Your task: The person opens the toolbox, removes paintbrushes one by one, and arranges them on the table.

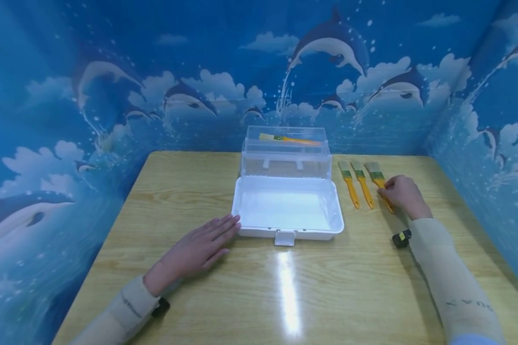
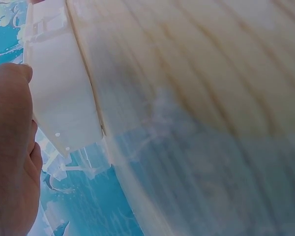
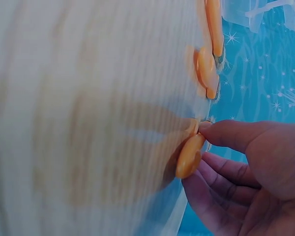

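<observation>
My right hand (image 1: pixel 403 194) pinches the orange handle of the rightmost paintbrush (image 3: pixel 189 160), which lies on the table with its bristles pointing away. Two more paintbrushes, a middle one (image 1: pixel 362 184) and a left one (image 1: pixel 348 184), lie beside it in a row. My left hand (image 1: pixel 203 242) has its fingers straight, fingertips right at the near left corner of a white plastic box (image 1: pixel 285 234). The box's clear lid (image 1: pixel 287 165) stands raised at the back, and another paintbrush (image 1: pixel 291 139) shows at its top. A latch (image 1: pixel 285 238) hangs at the front.
The wooden table (image 1: pixel 328 287) has a bright light reflection in front of the box. A blue dolphin-print backdrop (image 1: pixel 224 57) rises behind it and along both sides. Each wrist carries a small black camera, the right one (image 1: pixel 401 238) close over the tabletop.
</observation>
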### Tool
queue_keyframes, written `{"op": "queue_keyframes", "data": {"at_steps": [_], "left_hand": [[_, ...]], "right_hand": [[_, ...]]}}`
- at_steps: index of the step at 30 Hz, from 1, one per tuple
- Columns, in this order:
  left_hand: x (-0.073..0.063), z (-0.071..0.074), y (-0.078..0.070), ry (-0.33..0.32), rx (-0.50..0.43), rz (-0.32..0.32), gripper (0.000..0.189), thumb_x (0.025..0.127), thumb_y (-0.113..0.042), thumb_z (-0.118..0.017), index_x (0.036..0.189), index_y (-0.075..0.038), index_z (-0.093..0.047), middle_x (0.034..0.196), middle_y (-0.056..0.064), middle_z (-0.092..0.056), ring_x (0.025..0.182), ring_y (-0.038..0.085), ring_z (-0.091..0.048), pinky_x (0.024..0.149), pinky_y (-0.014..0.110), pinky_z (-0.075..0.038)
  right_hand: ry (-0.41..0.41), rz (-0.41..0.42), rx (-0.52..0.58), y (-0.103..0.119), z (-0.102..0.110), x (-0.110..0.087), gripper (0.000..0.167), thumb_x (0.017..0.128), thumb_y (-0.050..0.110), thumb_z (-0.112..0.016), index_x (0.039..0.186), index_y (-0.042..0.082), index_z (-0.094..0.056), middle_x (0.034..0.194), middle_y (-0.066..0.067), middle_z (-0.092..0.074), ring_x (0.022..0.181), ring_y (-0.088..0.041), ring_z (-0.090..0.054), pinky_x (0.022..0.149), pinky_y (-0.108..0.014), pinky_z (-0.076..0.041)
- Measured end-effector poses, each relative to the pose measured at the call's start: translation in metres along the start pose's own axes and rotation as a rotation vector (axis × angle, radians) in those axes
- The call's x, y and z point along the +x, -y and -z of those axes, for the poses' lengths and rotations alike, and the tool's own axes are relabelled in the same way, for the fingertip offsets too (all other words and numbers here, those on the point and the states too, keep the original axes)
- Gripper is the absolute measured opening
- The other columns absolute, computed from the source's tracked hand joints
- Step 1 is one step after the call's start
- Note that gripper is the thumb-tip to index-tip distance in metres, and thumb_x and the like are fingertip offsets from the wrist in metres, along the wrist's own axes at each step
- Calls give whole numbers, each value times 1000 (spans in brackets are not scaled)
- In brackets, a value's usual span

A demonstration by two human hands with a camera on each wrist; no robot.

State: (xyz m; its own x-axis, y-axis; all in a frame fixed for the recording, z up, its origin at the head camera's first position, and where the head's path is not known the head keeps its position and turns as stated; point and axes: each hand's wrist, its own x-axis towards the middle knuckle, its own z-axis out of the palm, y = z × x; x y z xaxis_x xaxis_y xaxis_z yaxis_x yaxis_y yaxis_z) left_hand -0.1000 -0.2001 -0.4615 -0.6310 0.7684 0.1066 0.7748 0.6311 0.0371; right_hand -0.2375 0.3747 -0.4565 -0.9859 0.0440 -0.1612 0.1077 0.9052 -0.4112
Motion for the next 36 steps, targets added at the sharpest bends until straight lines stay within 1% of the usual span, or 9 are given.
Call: {"op": "queue_keyframes", "data": {"at_steps": [2,7,15,19,23,26,29,34,36], "left_hand": [[0,0,0,-2,1,-2,63,109,-34,-46,162,-12,-22,171,2,-15,157,19,-18,128,40,-21],[0,0,0,3,-5,0,63,108,-34,-47,162,-13,-22,171,2,-16,157,19,-18,128,40,-21],[0,1,0,13,-7,-2,62,109,-34,-45,162,-12,-22,170,3,-16,157,20,-18,128,40,-20],[0,1,0,12,-9,-1,62,108,-34,-46,162,-12,-23,170,3,-17,156,20,-19,128,40,-21],[0,2,0,16,-10,-2,62,109,-34,-46,162,-11,-23,170,3,-17,156,20,-19,128,40,-21],[0,2,0,11,-13,-3,62,109,-33,-46,162,-11,-23,170,3,-17,156,20,-19,128,40,-21],[0,2,0,8,-16,-1,62,108,-33,-46,162,-12,-23,170,3,-17,156,20,-19,128,40,-21],[1,2,1,10,-19,0,62,108,-33,-46,162,-12,-23,171,3,-16,157,20,-18,128,39,-20],[1,1,0,12,-25,0,62,109,-33,-46,162,-12,-22,171,3,-16,157,20,-18,129,39,-20]], "right_hand": [[0,-1,6,0,0,0,46,100,25,-63,119,-17,-61,106,-33,-66,77,-30,-65,65,-45,-57],[-4,-8,14,1,-2,-2,46,100,25,-62,118,-17,-61,106,-33,-66,76,-29,-64,64,-43,-56],[-5,-2,26,1,-4,-4,46,100,26,-62,118,-17,-60,107,-34,-65,75,-28,-64,62,-41,-57],[-13,-16,25,1,-5,-4,47,101,25,-62,120,-17,-59,110,-35,-64,79,-31,-66,64,-43,-57],[-27,-26,18,1,-4,-4,51,101,27,-60,124,-19,-57,115,-38,-63,88,-39,-67,70,-49,-58],[-41,7,13,3,-2,-4,55,101,27,-57,131,-19,-51,117,-39,-63,93,-43,-68,74,-53,-58],[-66,52,20,6,2,-4,58,102,25,-56,139,-19,-44,118,-40,-62,94,-46,-68,75,-56,-58],[-117,85,23,16,5,-6,59,103,22,-57,145,-16,-40,120,-39,-61,91,-45,-67,71,-56,-57],[-132,90,25,20,5,-8,59,103,22,-56,146,-14,-39,121,-38,-61,86,-44,-67,68,-55,-56]]}}
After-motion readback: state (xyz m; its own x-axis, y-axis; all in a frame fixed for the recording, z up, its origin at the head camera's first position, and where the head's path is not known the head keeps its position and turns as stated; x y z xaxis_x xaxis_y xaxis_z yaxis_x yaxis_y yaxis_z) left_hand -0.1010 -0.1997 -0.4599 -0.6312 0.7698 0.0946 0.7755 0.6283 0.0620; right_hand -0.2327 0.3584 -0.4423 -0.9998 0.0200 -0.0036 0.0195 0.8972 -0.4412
